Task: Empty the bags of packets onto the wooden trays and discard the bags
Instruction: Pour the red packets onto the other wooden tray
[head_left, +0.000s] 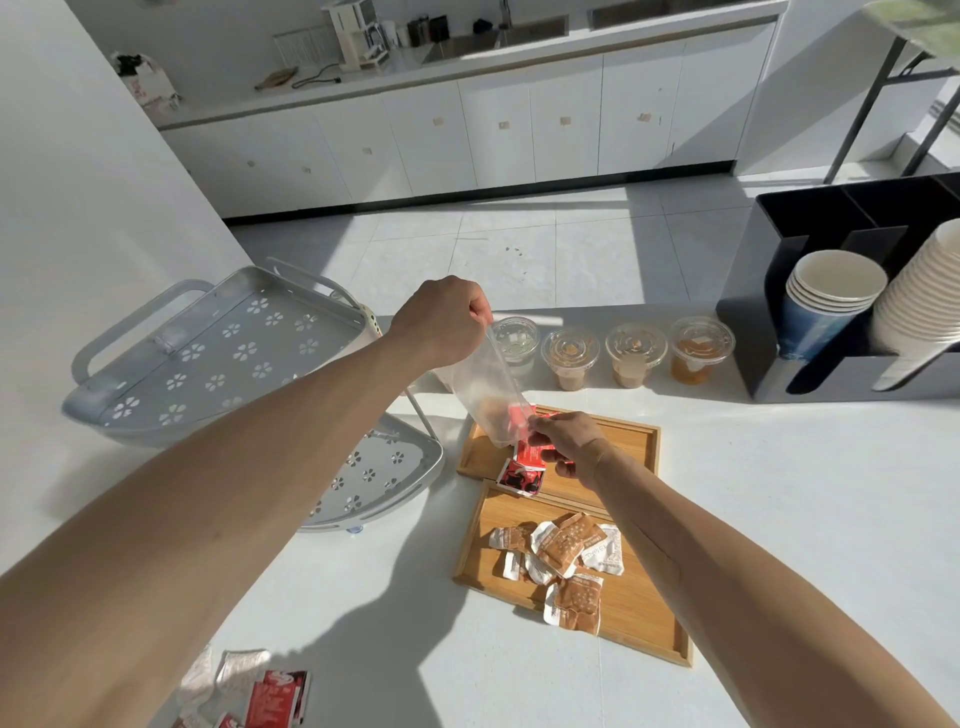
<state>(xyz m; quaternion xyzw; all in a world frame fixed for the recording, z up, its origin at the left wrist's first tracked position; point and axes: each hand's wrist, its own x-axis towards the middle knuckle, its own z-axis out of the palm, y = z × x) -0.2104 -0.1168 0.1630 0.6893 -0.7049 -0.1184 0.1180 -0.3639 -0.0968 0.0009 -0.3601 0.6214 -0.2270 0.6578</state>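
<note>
- The left hand (441, 325) was raised above the white counter (779, 493), its grip pinched shut on the top end of a clear plastic bag (485, 389).
- The bag hung tilted from that pinch, its lower mouth pointing down over the far wooden tray (631, 434).
- The right hand (569, 441) was at the bag's mouth, lower than the left, its fingers (540, 426) closed on the bag's rim and on red packets (524, 465) coming out of it.
- Some red packets were visible inside the bag's lower end; others lay in a small heap just below the mouth, across the near edge of the far tray and touching the near wooden tray (639, 618).
- On the near tray lay a loose pile of brown-and-white packets (563, 561), apart from the red ones and nearer the person than either hand.
- At the bottom left edge of the counter lay another bag with red packets (249, 696), well apart from both hands.
- A grey two-tier rack (218, 353) stood to the left of the trays, under the left forearm.
- Four lidded plastic cups (605, 353) stood in a row beyond the far tray, and a black holder with stacked paper cups (841, 306) sat at the right.
</note>
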